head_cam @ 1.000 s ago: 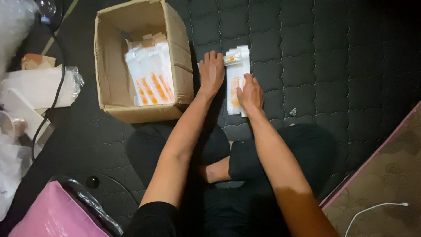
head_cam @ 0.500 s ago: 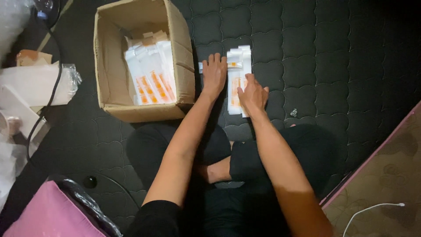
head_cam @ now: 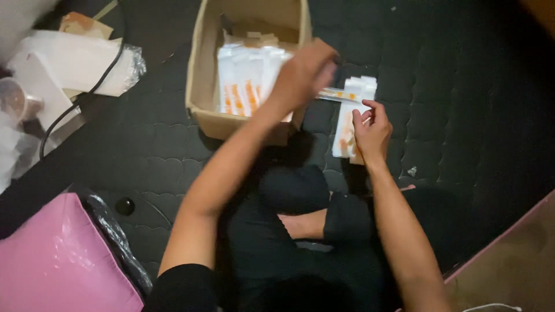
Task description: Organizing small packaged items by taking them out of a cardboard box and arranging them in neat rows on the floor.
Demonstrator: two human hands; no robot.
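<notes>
My left hand is raised over the near right corner of an open cardboard box, fingers closed on one thin white packet with orange marks, held flat. My right hand rests on a small stack of the same white and orange packets lying on the dark quilted mat to the right of the box. Inside the box stands a row of more white and orange packets.
A pink plastic bag lies at lower left beside black film. White wrapped items and a black cable sit at upper left. My crossed legs in black fill the bottom centre. A tan floor edge shows at lower right.
My left hand has lifted off the stack with one packet and moved up and left toward the box. My right hand stays on the stack. The camera has moved closer.
</notes>
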